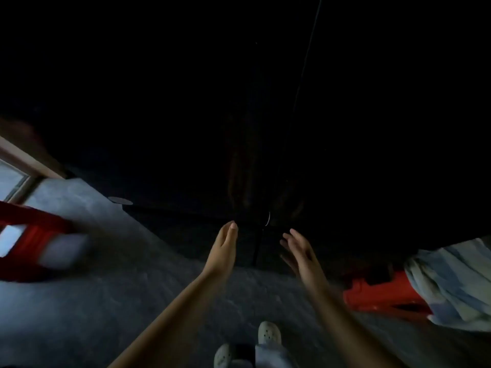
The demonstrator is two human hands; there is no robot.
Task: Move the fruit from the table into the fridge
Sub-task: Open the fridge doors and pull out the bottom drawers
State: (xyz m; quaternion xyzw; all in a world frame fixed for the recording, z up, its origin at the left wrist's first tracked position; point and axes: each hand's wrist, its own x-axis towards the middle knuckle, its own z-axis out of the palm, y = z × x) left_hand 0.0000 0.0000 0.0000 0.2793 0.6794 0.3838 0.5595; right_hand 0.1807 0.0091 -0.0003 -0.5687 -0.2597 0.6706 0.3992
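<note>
Centrally, left hand and right hand stretched forward side by side, apart from each other, palms turned inward; fingers of both straight and relaxed, released, grasping nothing. Aimed at a tall dark mass filling the upper frame, judged to be the fridge front, with a thin vertical seam and a small bright ring-shaped glint between the two hands. Likely poised that way to find a door edge or handle and pull it open, though no handle discernible. No fruit in view, neither in either hand nor on any visible surface; tabletop likewise outside the frame, so presumably behind or beside the wearer. Below, grey floor and pale perforated shoes at the bottom edge. At left, blurred red object with pale panels, cut off by the frame edge, identity uncertain; above it, part of a window frame. At right, second red object partly overlapped by a pale blue cloth, itself cropped. Interior, shelves and door state of the dark mass lost in underexposure; contact between fingers and its surface impossible to tell.
</note>
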